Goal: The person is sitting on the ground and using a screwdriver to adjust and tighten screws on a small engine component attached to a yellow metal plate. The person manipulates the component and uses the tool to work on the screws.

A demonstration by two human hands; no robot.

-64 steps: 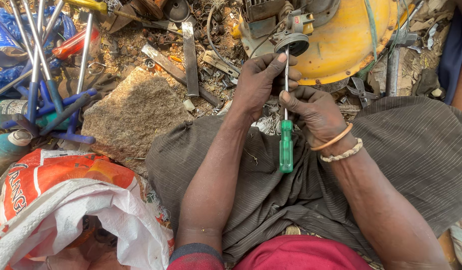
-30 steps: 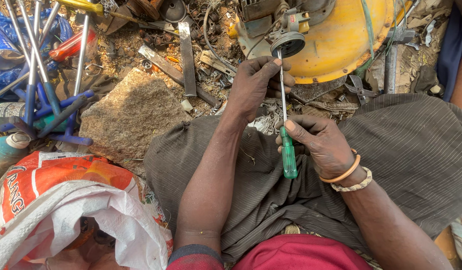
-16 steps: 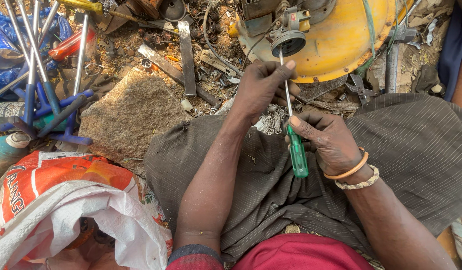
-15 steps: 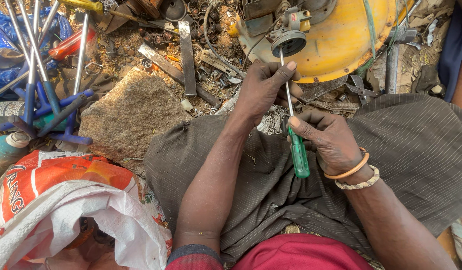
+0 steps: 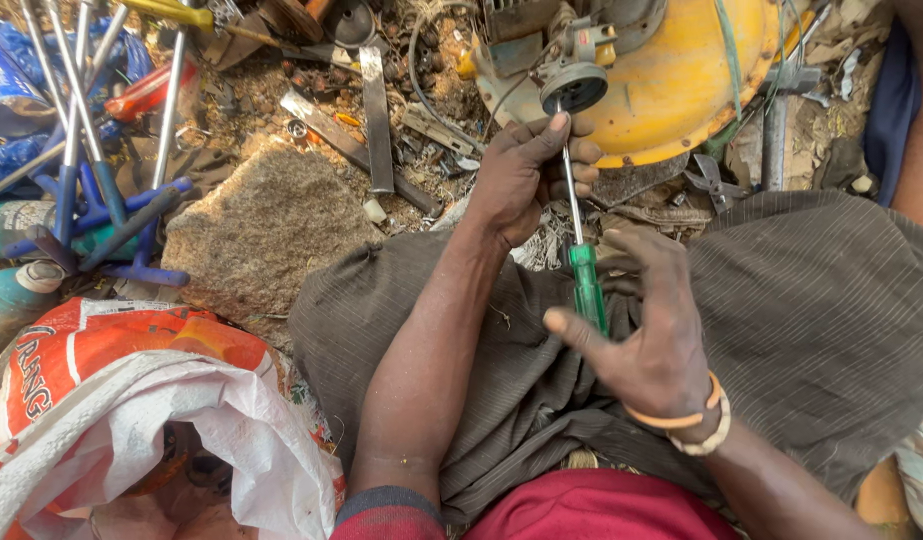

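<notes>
My right hand (image 5: 654, 345) wraps loosely around the screwdriver (image 5: 585, 275) at its slick green handle, the best hold, while my left hand (image 5: 527, 175) pinches its thin, stiff shaft.

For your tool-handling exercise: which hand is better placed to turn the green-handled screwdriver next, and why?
Probably the right hand: its fingers already wrap the green handle of the screwdriver. The left hand is up at the metal shaft near the tip, by the yellow machine housing, so it suits steadying instead.

The right hand (image 5: 654, 345) holds a green-handled screwdriver (image 5: 584, 262) whose shaft the left hand (image 5: 522, 180) steadies against a yellow machine (image 5: 672, 80).
</notes>
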